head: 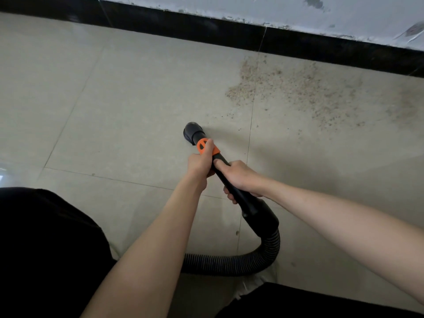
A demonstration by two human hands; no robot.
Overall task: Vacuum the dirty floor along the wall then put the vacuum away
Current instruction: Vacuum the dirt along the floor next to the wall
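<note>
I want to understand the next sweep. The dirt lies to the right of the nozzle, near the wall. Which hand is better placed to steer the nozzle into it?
The left hand, probably. It grips the wand at the orange collar just behind the nozzle, so it can aim at the dirt patch. The right hand holds farther back.

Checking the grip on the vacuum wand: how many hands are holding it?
2. The left hand grips the vacuum wand near the orange collar; the right hand grips it farther back, toward the hose.

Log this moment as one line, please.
stage: vacuuming | left hand: grips orange collar | right hand: grips wand | nozzle: short of dirt patch | dirt: remains
</note>
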